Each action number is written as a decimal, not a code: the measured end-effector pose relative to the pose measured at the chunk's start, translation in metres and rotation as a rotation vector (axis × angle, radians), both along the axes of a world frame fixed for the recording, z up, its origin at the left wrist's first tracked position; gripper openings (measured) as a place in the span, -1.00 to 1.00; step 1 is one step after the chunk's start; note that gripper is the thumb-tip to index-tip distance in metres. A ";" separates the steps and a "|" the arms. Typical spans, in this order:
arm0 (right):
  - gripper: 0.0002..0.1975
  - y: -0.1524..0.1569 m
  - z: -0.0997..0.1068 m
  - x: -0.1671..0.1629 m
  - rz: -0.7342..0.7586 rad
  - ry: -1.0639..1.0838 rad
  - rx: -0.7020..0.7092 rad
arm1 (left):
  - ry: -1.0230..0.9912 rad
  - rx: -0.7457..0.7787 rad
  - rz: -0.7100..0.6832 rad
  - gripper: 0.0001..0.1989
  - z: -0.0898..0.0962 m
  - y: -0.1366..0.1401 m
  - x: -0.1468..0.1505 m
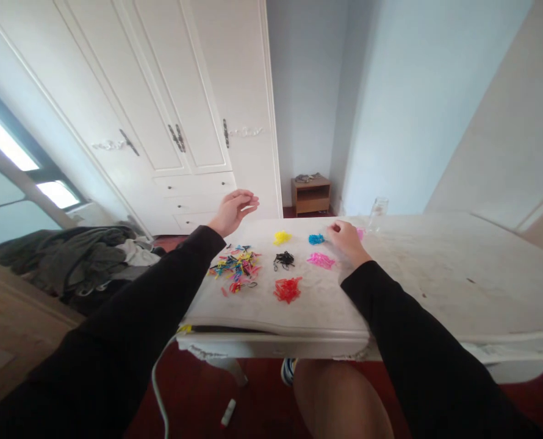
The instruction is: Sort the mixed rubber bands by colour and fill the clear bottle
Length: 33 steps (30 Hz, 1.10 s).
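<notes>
I find the left hand raised above the far left part of the white table, open, with fingers loosely bent and thumb apart from them; the mixed heap of small coloured bands lies nearer me, at the table's left end. I find the right hand low over the table, just right of the blue pile, fingers curled inward; whether it grips a band I cannot tell. Sorted by colour, the yellow pile, black pile and red pile run in a line from far to near, right of the heap; the pink pile lies on the near side of the blue one; a second pink patch shows partly hidden behind the right hand; a clear glass stands beyond it, near the far edge.
</notes>
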State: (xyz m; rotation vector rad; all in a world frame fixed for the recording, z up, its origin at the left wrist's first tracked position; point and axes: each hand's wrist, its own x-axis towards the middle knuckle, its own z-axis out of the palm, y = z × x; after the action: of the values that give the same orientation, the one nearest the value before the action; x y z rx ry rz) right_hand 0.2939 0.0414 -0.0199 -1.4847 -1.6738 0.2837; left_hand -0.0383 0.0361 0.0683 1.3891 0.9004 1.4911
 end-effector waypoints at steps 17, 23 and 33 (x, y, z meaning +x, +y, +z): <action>-0.86 0.001 -0.010 0.002 -0.002 0.025 -0.051 | 1.456 0.013 -0.153 -0.69 -0.036 -0.053 -0.048; -0.87 0.001 -0.012 0.001 0.000 0.031 -0.053 | 1.448 0.050 -0.135 -0.72 -0.048 -0.051 -0.047; -0.87 0.001 -0.011 0.000 0.024 0.020 -0.071 | 1.171 -0.008 -0.156 -0.61 -0.027 -0.047 -0.051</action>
State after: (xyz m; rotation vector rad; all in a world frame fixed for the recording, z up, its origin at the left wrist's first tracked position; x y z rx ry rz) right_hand 0.2935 0.0428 -0.0314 -1.5103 -1.6820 0.3736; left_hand -0.0889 -0.0108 0.0411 2.2801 1.4050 0.4340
